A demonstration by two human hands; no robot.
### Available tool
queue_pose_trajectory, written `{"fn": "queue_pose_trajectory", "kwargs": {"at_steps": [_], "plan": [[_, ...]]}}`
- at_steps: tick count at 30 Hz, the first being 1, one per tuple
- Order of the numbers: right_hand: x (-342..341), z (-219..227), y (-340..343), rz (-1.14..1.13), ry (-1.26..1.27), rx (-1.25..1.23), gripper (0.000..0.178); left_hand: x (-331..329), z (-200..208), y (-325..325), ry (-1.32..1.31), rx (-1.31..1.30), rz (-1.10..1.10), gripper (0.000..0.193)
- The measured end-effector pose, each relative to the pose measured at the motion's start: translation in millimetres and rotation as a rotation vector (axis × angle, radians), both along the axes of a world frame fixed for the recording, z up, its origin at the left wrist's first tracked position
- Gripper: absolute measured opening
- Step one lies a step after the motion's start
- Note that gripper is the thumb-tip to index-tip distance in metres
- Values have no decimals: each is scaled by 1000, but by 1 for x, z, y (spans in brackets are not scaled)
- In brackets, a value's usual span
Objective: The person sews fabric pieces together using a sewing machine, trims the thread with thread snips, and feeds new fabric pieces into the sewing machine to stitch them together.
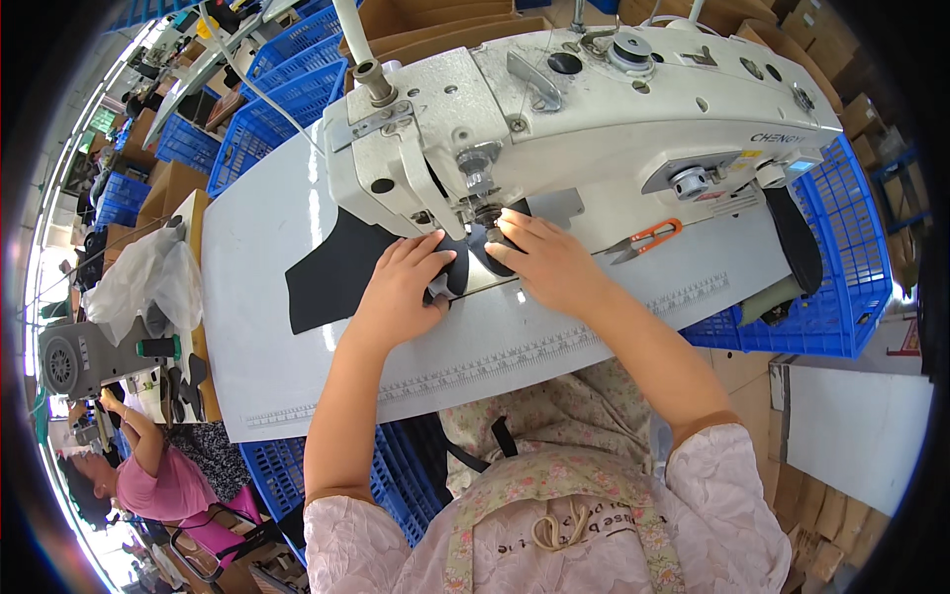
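At the white sewing machine [584, 109], both of my hands are close to the needle area. My left hand [401, 282] is closed on the curved edge of a black fabric piece [332, 272], its thumb bent toward the fingers. A grey underside peeks out beside that thumb. Just right of the needle, my right hand [544, 257] pinches a dark fabric edge at the presser foot. Whether both hands hold one joined piece I cannot tell. The foot and fingers hide the stitching spot. Orange-handled thread snips [648, 238] lie on the table right of my right hand.
A ruler scale [495, 364] runs along the pale table's [257, 346] near side. A blue crate [841, 257] with dark pieces over its rim stands at the right. More blue crates [287, 99] fill the far left. Another person [163, 475] sits at a machine on the left.
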State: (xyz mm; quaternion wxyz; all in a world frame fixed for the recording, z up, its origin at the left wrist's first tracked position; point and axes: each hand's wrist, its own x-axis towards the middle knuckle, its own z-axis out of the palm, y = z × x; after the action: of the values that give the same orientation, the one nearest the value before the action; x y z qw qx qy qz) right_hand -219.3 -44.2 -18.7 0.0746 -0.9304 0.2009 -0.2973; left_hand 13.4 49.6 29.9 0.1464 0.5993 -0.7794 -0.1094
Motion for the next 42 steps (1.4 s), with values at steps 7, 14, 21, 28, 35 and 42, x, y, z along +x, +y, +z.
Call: {"fn": "queue_pose_trajectory", "kwargs": {"at_steps": [7,14,21,28,35,42], "plan": [[-1,-2,1,3,9,-8,31,-1,-2,1,3,-12,3,57],[-3,-1,3,4,30,-13,26,-3,-1,2,32,-54,13,49],[-5,1,2,43,43,-33,24,-4,0,2,-18,-98,-54,35],[-3,5,-3,77,73,-7,34,-9,6,-3,-157,-187,-87,35],[2,9,-10,67,88,-39,35,-13,6,-7,-257,-171,-64,34],[6,13,-12,40,130,-57,27,-15,0,-10,-346,-208,-37,30]]}}
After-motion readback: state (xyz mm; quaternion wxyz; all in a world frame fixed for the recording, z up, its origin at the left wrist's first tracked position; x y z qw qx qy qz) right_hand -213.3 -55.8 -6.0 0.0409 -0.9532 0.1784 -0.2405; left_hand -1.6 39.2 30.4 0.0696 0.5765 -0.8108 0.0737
